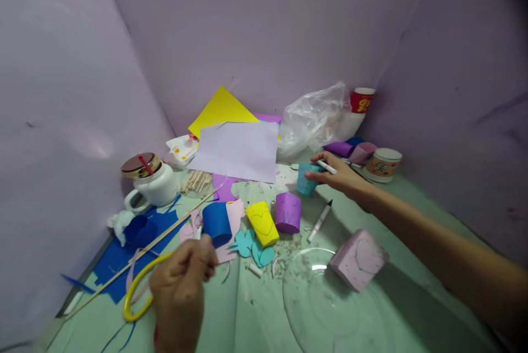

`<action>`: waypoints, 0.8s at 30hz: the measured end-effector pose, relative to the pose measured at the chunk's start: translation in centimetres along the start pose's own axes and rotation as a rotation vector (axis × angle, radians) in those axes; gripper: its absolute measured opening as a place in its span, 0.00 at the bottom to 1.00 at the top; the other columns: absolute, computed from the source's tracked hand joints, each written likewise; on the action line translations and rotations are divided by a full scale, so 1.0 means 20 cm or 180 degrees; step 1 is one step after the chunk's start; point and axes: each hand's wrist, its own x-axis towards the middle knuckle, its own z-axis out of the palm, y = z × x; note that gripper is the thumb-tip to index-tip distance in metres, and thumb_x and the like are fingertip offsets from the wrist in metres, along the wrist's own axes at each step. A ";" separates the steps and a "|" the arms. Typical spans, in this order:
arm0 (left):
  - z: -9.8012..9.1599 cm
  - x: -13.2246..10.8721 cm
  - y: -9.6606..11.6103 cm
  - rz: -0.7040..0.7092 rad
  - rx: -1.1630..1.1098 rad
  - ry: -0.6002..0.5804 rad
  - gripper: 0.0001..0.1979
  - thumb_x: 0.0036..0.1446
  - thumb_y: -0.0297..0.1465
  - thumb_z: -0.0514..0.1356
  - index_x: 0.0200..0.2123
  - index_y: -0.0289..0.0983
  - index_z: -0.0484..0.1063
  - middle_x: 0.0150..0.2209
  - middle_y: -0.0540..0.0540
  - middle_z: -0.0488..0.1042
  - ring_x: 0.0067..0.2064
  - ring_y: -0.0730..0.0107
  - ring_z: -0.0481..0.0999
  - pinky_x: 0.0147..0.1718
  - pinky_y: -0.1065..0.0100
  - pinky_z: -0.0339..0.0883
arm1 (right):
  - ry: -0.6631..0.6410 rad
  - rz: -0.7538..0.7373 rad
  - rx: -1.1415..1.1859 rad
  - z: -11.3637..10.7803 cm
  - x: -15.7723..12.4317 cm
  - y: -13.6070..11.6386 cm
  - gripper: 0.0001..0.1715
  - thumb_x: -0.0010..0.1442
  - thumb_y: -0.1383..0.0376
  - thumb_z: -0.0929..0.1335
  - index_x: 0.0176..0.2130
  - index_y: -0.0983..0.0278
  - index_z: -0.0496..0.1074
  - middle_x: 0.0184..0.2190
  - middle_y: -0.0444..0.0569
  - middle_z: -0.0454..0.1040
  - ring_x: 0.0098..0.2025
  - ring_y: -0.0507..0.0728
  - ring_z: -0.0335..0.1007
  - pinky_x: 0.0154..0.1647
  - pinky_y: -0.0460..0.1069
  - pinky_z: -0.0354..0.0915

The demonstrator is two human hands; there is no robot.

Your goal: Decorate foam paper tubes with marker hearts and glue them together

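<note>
My left hand (183, 281) is closed around scissors; their yellow handle loop (127, 303) sticks out at the left and a metal tip (199, 232) shows above the fingers. Far right of centre, my right hand (332, 170) grips a teal paper-covered cup (304, 180) by its side. A white pen-like stick (326, 166) lies across its fingers. Between the hands are a blue cup (217, 225), a yellow cup (263, 224) with a drawn heart and a purple cup (288, 213). A marker (319, 221) lies beside them, its dark tip bare.
A pink piece with a heart (359, 260) is over a clear glass plate (289, 292). Teal paper cutouts (251, 246) and scraps lie centrally. A lidded white mug (159, 185), a long thin stick (165, 232) and blue paper (111, 268) are left; paper sheets (239, 149) and a plastic bag (309, 122) behind.
</note>
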 end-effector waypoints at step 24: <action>-0.01 0.21 -0.16 -0.0314 0.1035 0.0340 0.28 0.46 0.42 0.63 0.50 0.39 0.68 0.37 0.39 0.76 0.39 0.52 0.76 0.38 0.55 0.67 | -0.0260 -0.1566 -0.0702 0.27 -0.73 -0.20 0.15 0.58 0.66 0.65 0.46 0.59 0.59 0.38 0.51 0.74 0.35 0.59 0.73 0.34 0.53 0.67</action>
